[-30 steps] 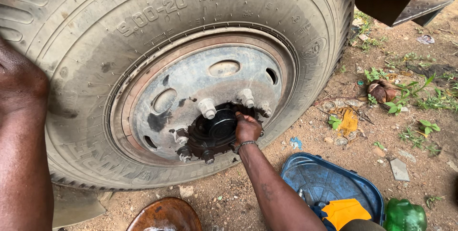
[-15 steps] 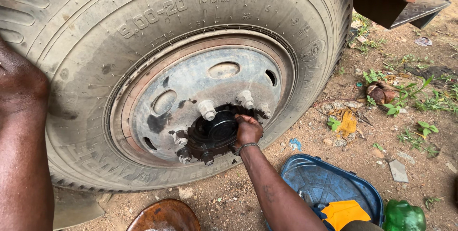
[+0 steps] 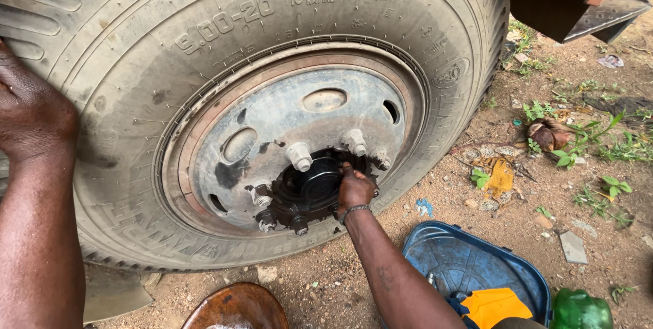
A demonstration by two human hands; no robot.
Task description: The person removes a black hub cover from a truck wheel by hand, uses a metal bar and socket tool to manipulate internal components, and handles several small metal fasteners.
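Head cam looks down at a big truck tyre [image 3: 136, 50] standing upright on the dirt, with the steel wheel disc [image 3: 292, 132] facing the camera and the black hub cap [image 3: 309, 189] sitting low and a bit right of the disc's centre. Right hand [image 3: 355, 189] is right on that hub, touching its right edge, fingers curled against the rim of it, though from this angle I honestly can't tell whether it's actually clamped on something small or just pressing there. So the hub lies immediately to the left of the right hand, and its axis pokes straight out of the wheel toward the person, roughly level with the ground. Pale wheel studs [image 3: 299, 157] ring the hub above, and a couple of darker nuts [image 3: 297, 223] sit below it. Left hand [image 3: 34, 115] is well apart from all that, laid flat and open on the tyre sidewall at the far left, so the right hand is way nearer the hub. Down on the ground by the right forearm there's a blue plastic tray [image 3: 469, 261], a green bottle [image 3: 580, 310], and a rusty brown bowl [image 3: 235, 307] under the tyre.
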